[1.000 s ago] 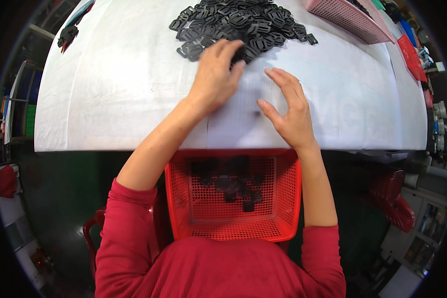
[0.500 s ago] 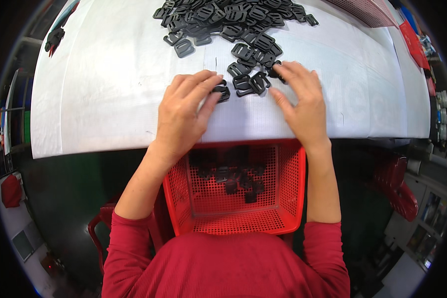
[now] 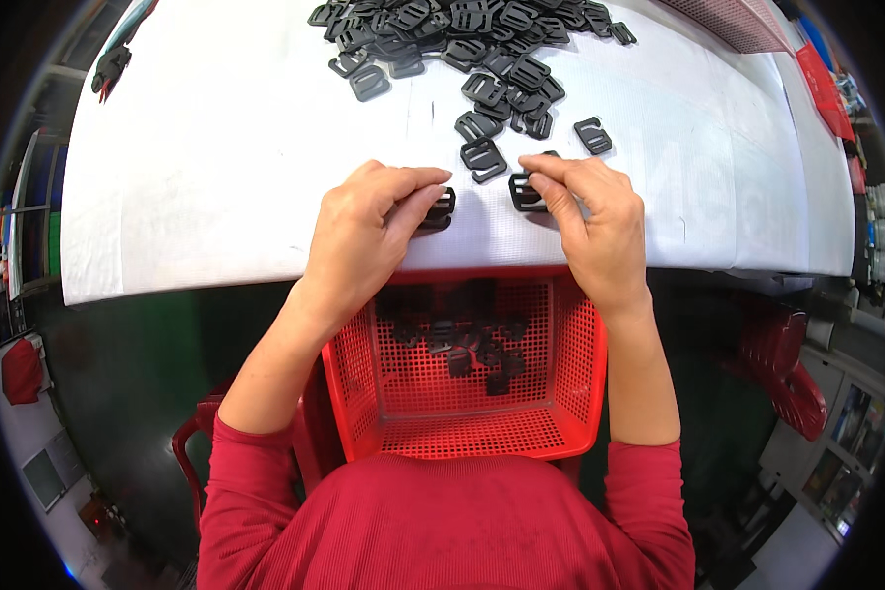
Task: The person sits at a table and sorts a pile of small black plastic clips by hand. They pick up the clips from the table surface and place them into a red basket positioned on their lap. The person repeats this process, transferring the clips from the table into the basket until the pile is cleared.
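Between the thumb and fingers of my left hand is a black plastic buckle, partly covered by the fingertips. My right hand pinches another black buckle by its right side, just above the white tabletop. A loose buckle with an open hook at one end lies between and beyond the two hands. One more buckle rests alone past the right fingers. Farther back, a short trail of buckles runs up to a big heap of the same black buckles.
Below the table's front edge, against my body, a red mesh basket holds several black pieces. A pink perforated bin and a red item are at the far right. Something black lies at the far left. A dark red chair stands right.
Both hands have closed on buckles, the right one coming nearer to me. Buckles in front of the hands have been spread apart, one now lying alone at the right.
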`<state>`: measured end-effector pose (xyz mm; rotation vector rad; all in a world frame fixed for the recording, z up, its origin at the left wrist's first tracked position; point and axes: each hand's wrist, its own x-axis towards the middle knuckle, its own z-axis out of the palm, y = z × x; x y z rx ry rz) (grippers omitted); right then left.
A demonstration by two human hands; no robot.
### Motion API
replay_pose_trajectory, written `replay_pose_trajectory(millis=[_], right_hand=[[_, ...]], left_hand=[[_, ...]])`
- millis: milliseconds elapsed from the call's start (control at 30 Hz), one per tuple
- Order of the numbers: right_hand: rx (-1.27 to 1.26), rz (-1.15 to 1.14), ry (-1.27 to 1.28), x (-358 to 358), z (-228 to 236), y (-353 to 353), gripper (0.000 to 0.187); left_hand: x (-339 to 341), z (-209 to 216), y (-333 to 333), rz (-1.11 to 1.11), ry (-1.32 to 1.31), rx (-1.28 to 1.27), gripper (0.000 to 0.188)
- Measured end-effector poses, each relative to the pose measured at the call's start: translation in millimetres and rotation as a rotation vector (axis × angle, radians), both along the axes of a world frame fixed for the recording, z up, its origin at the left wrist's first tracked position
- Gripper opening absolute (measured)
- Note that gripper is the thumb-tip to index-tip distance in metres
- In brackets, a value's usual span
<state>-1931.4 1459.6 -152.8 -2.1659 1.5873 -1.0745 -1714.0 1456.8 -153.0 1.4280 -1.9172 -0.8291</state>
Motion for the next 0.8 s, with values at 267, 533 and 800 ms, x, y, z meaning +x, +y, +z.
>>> replay_pose_trajectory(millis=[267, 533, 800], right_hand=[[-0.213, 0.065, 0.176, 0.8, -10.8, -44.0, 0.026], [-0.269, 0.208, 0.371, 3.9, -21.3, -84.6, 0.027], [-0.274, 0.361, 0.229, 27.0, -15.3, -105.8, 0.025]], left_hand=[[-33.0, -18.7, -24.4, -0.150, -0.377, -0.593, 0.027], [-20.5, -11.9, -11.9, -0.121, -0.196, -0.455, 0.016], [-18.3, -24.3, -16.9, -0.229, -0.361, -0.626, 0.026]])
